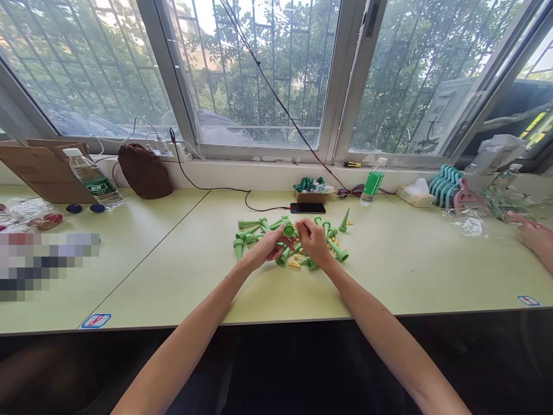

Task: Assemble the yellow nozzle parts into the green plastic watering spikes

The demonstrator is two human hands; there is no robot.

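Observation:
My left hand [271,245] is closed around a green plastic watering spike [288,230], its round open end turned up toward me. Right beside that opening, my right hand [313,239] has its fingers pinched together; whatever is between them is too small or hidden to make out. Under and around both hands lies a loose pile of similar green cone-shaped spikes [339,251], with small yellow plastic pieces [295,264] scattered among them. One spike [344,221] stands upright with its tip up at the right of the pile.
Behind the pile lies a black phone [307,208] on a cable, near a small cardboard box [317,195]. A green-labelled bottle [372,183] and a tissue pack [415,193] stand farther right, before teal hangers [444,185]. Another person's hand [533,233] is at the right edge.

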